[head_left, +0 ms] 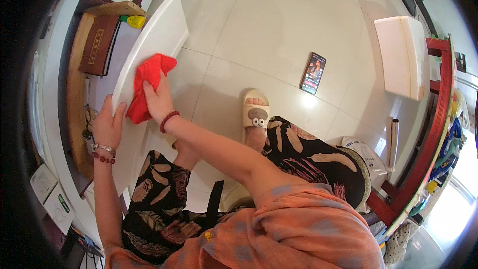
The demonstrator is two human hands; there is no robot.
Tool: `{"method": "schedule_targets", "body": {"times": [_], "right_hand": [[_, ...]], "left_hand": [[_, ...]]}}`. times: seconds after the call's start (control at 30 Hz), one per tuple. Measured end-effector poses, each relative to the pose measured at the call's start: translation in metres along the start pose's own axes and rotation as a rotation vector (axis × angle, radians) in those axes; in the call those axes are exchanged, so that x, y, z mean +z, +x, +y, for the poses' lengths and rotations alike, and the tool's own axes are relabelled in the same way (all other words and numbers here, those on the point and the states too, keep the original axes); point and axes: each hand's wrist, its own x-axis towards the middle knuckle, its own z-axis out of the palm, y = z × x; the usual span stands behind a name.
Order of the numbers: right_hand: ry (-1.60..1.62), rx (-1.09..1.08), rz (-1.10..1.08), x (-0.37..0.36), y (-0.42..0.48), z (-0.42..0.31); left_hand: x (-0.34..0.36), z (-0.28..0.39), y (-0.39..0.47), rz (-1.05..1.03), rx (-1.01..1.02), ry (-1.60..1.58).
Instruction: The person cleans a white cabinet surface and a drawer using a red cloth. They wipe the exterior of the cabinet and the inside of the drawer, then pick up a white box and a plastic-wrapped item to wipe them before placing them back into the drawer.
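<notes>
A white drawer front stands pulled out from the cabinet on my left, its top edge curving in the view. My right hand presses a crumpled red cloth against the outer face of this panel. Just beside it, my left hand grips the panel's top edge, thumb on the outside and the other fingers mostly hidden. Behind the front, the open drawer has wooden sides. It holds a dark brown book bearing writing, a yellow bottle with a green cap and scissors.
A lit smartphone lies on the tiled floor. On the right stand a white box and a red wooden frame with bags beside it. My slippered foot rests on the tiles. A rolled tube leans lower right.
</notes>
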Motion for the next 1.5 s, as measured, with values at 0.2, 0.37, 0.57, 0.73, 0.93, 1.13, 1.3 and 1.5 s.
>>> {"method": "schedule_targets", "body": {"times": [0.2,0.37,0.57,0.73,0.93,1.13,1.3,1.5], "right_hand": [[-0.283,-0.338,0.073,-0.023,0.048,-0.069],[-0.184,-0.396,0.052,-0.048,0.121,-0.069],[0.107,-0.055,-0.086,-0.063,0.180,-0.056],[-0.073,0.125,0.016,-0.067,0.176,0.012],[-0.095,0.309,0.052,-0.025,0.071,0.067],[-0.067,0.055,0.040,0.005,-0.003,-0.010],[-0.002,-0.136,-0.091,-0.002,-0.005,-0.087],[0.179,-0.137,0.012,0.007,0.014,-0.039]], "left_hand": [[-0.007,0.003,0.003,-0.080,-0.032,-0.037],[-0.006,0.005,0.005,-0.027,0.025,-0.081],[-0.011,0.007,0.004,-0.112,-0.065,-0.088],[-0.008,0.007,0.002,-0.019,0.014,-0.108],[-0.005,0.009,0.008,-0.032,0.031,-0.070],[-0.002,0.000,0.004,0.011,0.033,-0.044],[0.002,-0.015,0.006,0.017,0.039,-0.044],[-0.002,0.002,0.008,0.002,0.021,-0.006]]}}
